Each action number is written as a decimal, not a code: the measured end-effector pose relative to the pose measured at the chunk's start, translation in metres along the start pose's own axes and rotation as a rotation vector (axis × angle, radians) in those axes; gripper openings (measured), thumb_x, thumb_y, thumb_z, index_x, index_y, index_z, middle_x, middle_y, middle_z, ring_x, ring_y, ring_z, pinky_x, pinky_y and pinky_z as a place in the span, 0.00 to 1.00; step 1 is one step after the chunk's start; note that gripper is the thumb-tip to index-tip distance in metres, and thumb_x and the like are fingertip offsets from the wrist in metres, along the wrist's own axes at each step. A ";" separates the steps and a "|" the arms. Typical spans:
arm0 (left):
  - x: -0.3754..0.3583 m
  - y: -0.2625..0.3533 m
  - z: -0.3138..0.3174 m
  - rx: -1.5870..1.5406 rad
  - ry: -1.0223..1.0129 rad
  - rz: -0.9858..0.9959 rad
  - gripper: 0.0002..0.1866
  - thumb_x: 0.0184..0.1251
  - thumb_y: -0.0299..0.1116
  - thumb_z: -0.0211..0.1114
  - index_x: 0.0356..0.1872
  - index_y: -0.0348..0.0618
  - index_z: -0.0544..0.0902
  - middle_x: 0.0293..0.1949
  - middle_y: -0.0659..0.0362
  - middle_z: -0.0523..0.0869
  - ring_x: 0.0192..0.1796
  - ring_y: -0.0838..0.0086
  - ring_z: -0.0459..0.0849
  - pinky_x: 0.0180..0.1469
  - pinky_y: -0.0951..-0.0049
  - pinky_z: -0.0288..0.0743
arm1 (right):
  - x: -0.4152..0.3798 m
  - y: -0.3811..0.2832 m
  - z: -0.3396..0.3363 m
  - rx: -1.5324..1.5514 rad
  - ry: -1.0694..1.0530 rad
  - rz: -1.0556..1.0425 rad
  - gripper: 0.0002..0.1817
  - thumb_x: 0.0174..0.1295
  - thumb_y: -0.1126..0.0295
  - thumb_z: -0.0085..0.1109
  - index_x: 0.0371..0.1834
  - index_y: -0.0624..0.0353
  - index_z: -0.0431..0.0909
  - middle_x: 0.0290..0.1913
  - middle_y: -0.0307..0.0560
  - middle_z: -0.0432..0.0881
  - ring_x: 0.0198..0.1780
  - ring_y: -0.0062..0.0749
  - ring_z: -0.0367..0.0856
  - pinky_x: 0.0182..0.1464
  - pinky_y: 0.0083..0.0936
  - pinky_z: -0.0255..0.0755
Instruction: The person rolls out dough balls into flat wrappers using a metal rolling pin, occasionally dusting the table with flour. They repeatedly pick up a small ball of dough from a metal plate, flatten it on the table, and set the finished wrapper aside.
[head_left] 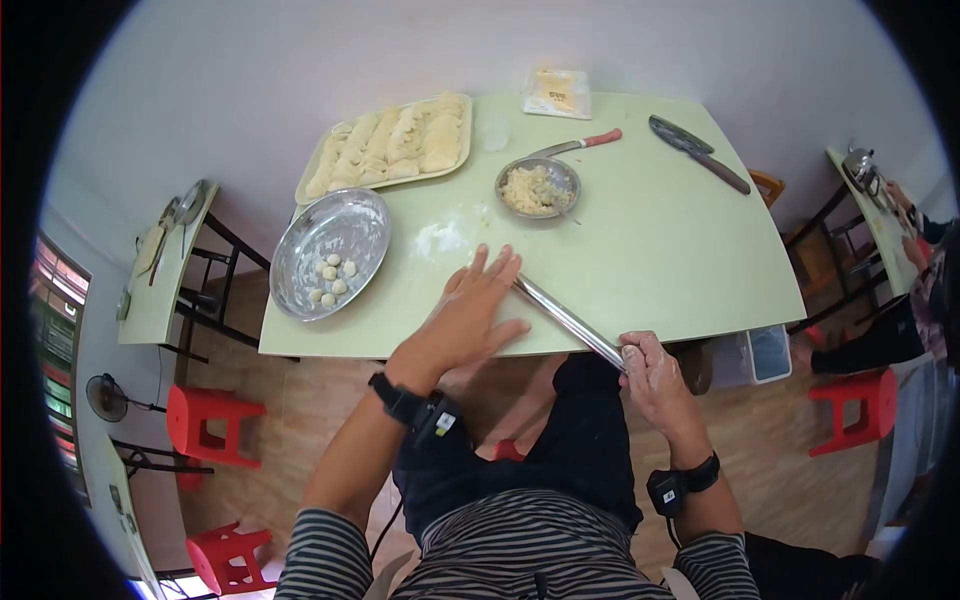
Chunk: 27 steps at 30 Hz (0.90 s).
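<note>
My left hand [465, 318] lies over the near edge of the table with its fingers stretched out. Its fingertips are beside the far end of a shiny metal rolling pin [568, 318]; whether anything is under the palm is hidden. My right hand [658, 385], dusted with flour, is closed around the pin's near end at the table edge. Left of my hands, a round metal pan [335, 235] holds several small dough balls [329, 270]. White flour [440, 238] is smeared on the tabletop just beyond my left hand. Farther back, a metal bowl [508, 203] contains a pale, crumbly filling [535, 190] and a utensil.
A tray [463, 150] of dumplings stands at the back left. A red-handled knife [600, 138], a dark-handled knife [725, 172] and a packet [557, 93] lie at the back. Red stools [210, 425] stand on the floor. Another person [915, 310] is at a table on the right.
</note>
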<state>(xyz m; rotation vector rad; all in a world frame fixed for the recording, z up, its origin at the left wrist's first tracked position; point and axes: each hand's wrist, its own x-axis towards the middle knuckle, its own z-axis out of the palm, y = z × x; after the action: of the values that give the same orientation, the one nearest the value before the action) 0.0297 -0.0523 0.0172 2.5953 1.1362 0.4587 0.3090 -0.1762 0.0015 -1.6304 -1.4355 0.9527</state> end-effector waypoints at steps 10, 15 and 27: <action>-0.060 0.003 0.013 0.118 0.091 0.044 0.31 0.59 0.43 0.78 0.62 0.41 0.81 0.71 0.49 0.77 0.80 0.42 0.63 0.74 0.43 0.62 | -0.017 0.043 -0.001 0.241 0.024 0.036 0.15 0.81 0.62 0.48 0.55 0.63 0.78 0.27 0.38 0.80 0.27 0.18 0.76 0.30 0.21 0.69; -0.052 -0.001 0.013 0.085 0.206 0.085 0.22 0.62 0.36 0.76 0.56 0.42 0.86 0.61 0.51 0.84 0.74 0.45 0.73 0.70 0.48 0.70 | -0.022 0.048 -0.003 0.371 -0.018 0.119 0.16 0.81 0.58 0.50 0.55 0.61 0.78 0.35 0.37 0.80 0.30 0.15 0.78 0.29 0.16 0.69; -0.018 0.018 -0.013 0.396 -0.040 0.251 0.03 0.58 0.28 0.65 0.31 0.41 0.81 0.38 0.55 0.81 0.49 0.57 0.84 0.49 0.59 0.79 | -0.030 0.039 -0.009 0.350 -0.041 0.093 0.15 0.79 0.62 0.53 0.54 0.64 0.79 0.37 0.39 0.82 0.31 0.15 0.78 0.32 0.16 0.71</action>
<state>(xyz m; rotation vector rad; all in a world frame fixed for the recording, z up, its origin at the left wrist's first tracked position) 0.0247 -0.0764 0.0326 3.0956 0.9722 0.2479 0.3310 -0.2102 -0.0284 -1.4323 -1.1496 1.2209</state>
